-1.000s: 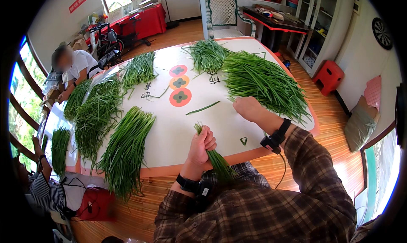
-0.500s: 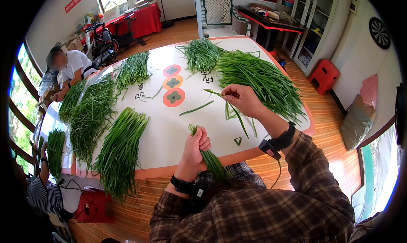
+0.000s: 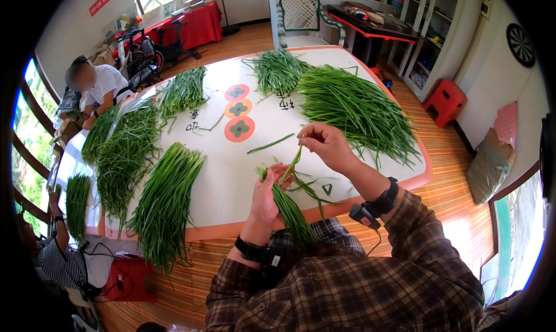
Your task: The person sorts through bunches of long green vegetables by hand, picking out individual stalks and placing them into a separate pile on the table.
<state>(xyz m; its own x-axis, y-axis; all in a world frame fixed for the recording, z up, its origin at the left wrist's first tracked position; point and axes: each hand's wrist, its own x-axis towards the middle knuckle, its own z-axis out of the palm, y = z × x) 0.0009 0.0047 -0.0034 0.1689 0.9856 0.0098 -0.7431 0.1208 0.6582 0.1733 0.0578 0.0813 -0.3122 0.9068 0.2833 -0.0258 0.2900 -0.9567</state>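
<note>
My left hand (image 3: 267,197) is closed round a small bunch of garlic chives (image 3: 294,216) near the table's front edge, its leaves trailing down toward my lap. Just up and to the right, my right hand (image 3: 328,147) pinches a chive stalk (image 3: 296,162) between thumb and fingers. That stalk slants down to the left hand, whose fingertips seem to touch it. A single loose chive (image 3: 271,144) lies beyond the hands. Several loose bits of leaf (image 3: 315,188) are scattered on the table under my right wrist.
A large chive heap (image 3: 353,109) covers the table's right side; smaller piles lie at the back (image 3: 278,71) and back left (image 3: 184,92). A thick bundle (image 3: 165,202) overhangs the front left edge. Two people sit at the left. A red stool (image 3: 445,103) stands right.
My right hand has come slightly nearer, bringing its stalk from above the table down to the left hand. The left fingers have loosened a little round the bunch.
</note>
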